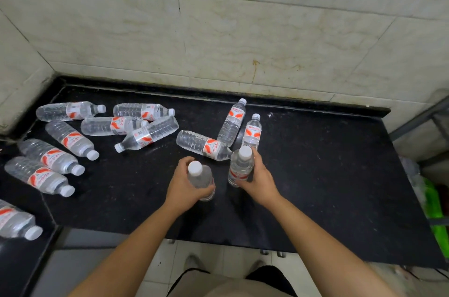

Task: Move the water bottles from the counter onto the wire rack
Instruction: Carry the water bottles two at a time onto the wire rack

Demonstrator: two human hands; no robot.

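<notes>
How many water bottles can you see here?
13 water bottles: eight lie on the counter's left, three at its middle, one in the left hand, one in the right hand. Others may lie outside the view.

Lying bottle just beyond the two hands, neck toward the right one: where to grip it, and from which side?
The lying bottle is probably best gripped round its labelled middle, from above and the near side: it lies flat on the counter, its neck hidden behind the upright bottle that the right hand holds.

Curled left hand, curled right hand
</notes>
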